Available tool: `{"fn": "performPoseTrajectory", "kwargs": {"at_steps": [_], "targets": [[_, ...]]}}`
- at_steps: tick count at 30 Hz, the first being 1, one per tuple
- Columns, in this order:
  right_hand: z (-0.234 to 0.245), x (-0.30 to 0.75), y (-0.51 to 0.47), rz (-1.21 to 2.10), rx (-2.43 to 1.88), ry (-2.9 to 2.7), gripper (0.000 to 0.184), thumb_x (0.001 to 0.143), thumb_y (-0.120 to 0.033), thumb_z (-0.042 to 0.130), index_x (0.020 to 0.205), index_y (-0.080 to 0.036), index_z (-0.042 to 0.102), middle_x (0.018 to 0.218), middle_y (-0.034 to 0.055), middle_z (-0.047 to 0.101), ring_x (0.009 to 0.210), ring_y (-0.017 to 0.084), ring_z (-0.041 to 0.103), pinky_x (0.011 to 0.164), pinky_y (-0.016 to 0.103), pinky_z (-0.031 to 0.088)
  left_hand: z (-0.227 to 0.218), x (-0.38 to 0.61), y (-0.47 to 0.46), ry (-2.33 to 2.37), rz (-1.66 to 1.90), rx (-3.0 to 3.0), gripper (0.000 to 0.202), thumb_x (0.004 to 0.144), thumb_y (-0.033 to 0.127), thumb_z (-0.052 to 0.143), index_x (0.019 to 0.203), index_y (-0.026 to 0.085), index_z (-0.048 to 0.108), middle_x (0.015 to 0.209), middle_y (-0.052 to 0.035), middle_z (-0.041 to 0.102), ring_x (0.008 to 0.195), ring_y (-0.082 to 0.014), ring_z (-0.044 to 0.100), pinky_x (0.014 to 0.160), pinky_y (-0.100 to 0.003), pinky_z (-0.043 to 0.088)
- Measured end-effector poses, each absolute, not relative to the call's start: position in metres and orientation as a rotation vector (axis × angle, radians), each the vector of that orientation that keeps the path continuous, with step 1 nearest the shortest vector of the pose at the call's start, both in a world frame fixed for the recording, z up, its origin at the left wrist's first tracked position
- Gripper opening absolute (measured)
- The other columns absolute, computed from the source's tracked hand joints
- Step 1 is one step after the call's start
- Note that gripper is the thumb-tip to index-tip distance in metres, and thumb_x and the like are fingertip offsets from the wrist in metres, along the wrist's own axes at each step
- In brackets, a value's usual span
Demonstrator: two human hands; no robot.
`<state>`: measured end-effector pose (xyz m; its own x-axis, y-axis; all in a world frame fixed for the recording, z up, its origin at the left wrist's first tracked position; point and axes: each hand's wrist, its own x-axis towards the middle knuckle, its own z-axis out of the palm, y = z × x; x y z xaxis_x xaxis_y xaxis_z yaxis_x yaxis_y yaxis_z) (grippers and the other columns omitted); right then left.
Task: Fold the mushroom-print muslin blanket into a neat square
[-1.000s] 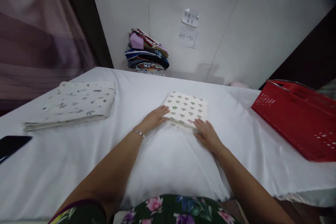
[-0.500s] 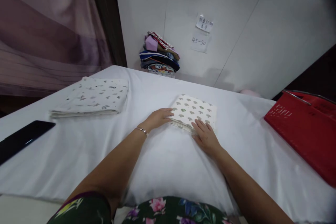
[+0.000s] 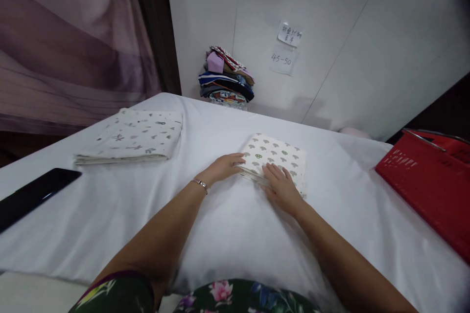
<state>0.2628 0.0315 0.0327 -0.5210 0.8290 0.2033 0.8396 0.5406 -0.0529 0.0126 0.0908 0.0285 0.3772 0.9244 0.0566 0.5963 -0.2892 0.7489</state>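
A small folded cloth (image 3: 273,149), white with grey mushroom shapes and a few green marks, lies in layers on the white-covered table. My left hand (image 3: 223,166), with a bracelet at the wrist, holds its left corner; fingertips show at the edge and the thumb is partly hidden. My right hand (image 3: 282,187) rests on the cloth's front part, fingers stretched over the top layer and thumb by the front edge. To the left lies a larger folded cloth (image 3: 137,134), white with small grey prints, which neither hand touches.
A black phone-like slab (image 3: 36,195) lies at the table's left. On the right stands a red bag or holder (image 3: 426,181) with metal rods. Behind the far edge of the white tablecloth (image 3: 227,234), a stack of folded fabrics (image 3: 225,78) stands by the wall, near paper notes (image 3: 284,49).
My right hand has slid a little left along the cloth's front part, uncovering more of its right corner. My left hand stays at the left corner. The view has shifted slightly.
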Motion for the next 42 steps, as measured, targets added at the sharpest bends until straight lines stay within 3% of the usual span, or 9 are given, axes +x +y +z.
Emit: {"fn": "performPoseTrajectory", "kwargs": {"at_steps": [7,27,31,34,39,42], "targets": [[0.025,0.247,0.053,-0.039,-1.364,-2.557,0.041,0.093,-0.024,0.035,0.133,-0.018,0.044,0.137,0.0089,0.047,0.126,0.021,0.040,0.102,0.042,0.032,0.023,0.010,0.093,1.257,0.702,2.024,0.031,0.083,0.040,0.052,0.108,0.028,0.065,0.140,0.0031,0.045,0.114,-0.0178,0.054,0.092,-0.025,0.043],[0.025,0.253,0.060,0.098,-1.380,-2.458,0.040,0.094,-0.022,0.031,0.131,-0.020,0.045,0.129,0.0062,0.055,0.116,0.019,0.051,0.097,0.037,0.037,0.018,0.012,0.096,1.258,0.677,2.096,0.030,0.086,0.038,0.045,0.105,0.027,0.066,0.138,0.0039,0.045,0.107,-0.0157,0.056,0.091,-0.025,0.042],[0.025,0.251,0.059,0.086,-1.405,-2.428,0.041,0.093,-0.019,0.031,0.131,-0.020,0.046,0.128,0.0064,0.056,0.115,0.020,0.053,0.097,0.038,0.038,0.029,0.015,0.091,1.344,0.629,2.171,0.032,0.083,0.038,0.051,0.111,0.026,0.063,0.138,0.0006,0.046,0.110,-0.0183,0.053,0.094,-0.028,0.041],[0.026,0.251,0.059,0.081,-1.405,-2.421,0.041,0.093,-0.020,0.031,0.131,-0.020,0.047,0.127,0.0067,0.057,0.113,0.021,0.054,0.096,0.039,0.038,0.046,0.024,0.083,1.400,0.697,2.351,0.033,0.081,0.035,0.056,0.111,0.023,0.062,0.123,-0.0034,0.057,0.113,-0.0202,0.050,0.095,-0.031,0.039],[0.023,0.252,0.061,0.088,-1.401,-2.410,0.041,0.093,-0.022,0.032,0.131,-0.020,0.047,0.126,0.0071,0.057,0.112,0.022,0.054,0.095,0.039,0.040,0.064,0.050,0.064,1.344,0.500,2.509,0.019,0.084,0.033,0.050,0.087,0.025,0.067,0.085,0.0010,0.066,0.082,-0.0159,0.059,0.071,-0.026,0.043],[0.021,0.253,0.062,0.108,-1.402,-2.398,0.041,0.093,-0.022,0.032,0.131,-0.021,0.047,0.127,0.0064,0.057,0.113,0.022,0.053,0.095,0.038,0.039,0.058,0.061,0.057,1.335,0.378,2.566,0.022,0.086,0.026,0.045,0.090,0.028,0.067,0.085,0.0020,0.068,0.079,-0.0160,0.060,0.066,-0.025,0.041]]}}
